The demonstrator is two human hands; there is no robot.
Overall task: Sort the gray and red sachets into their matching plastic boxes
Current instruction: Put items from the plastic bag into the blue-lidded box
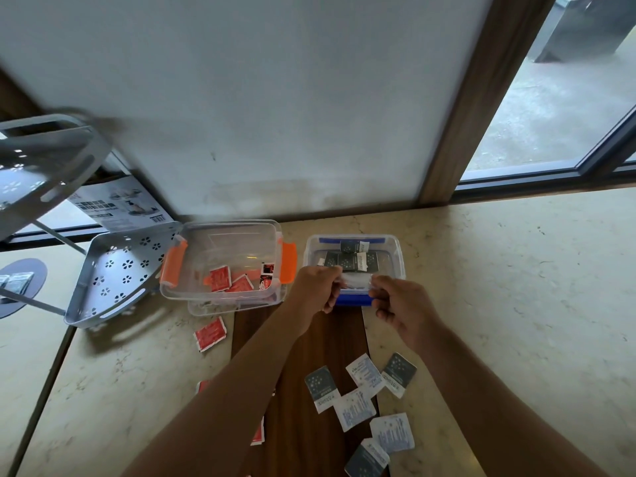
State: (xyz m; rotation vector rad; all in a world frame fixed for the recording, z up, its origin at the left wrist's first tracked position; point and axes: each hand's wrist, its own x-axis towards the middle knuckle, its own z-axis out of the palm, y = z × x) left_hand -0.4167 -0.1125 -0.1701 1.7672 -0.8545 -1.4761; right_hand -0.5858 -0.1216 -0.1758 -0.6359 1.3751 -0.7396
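Note:
Two clear plastic boxes stand on the counter. The orange-clipped box (192, 294) on the left holds several red sachets (220, 278). The blue-clipped box (399, 256) on the right holds several gray sachets (351, 261). My left hand (318, 287) and my right hand (401, 306) together pinch a pale sachet (356, 282) over the near rim of the blue-clipped box. Loose gray sachets (364, 394) lie near me on the right. A red sachet (210, 333) lies in front of the orange-clipped box, and other red ones (258, 433) peek out beside my left forearm.
A gray perforated metal rack (113, 280) stands left of the boxes, with a printed cardboard box (120, 204) behind it. A wall and a wooden window frame (461, 132) close off the back. A dark wooden strip (303, 390) runs down the marble counter.

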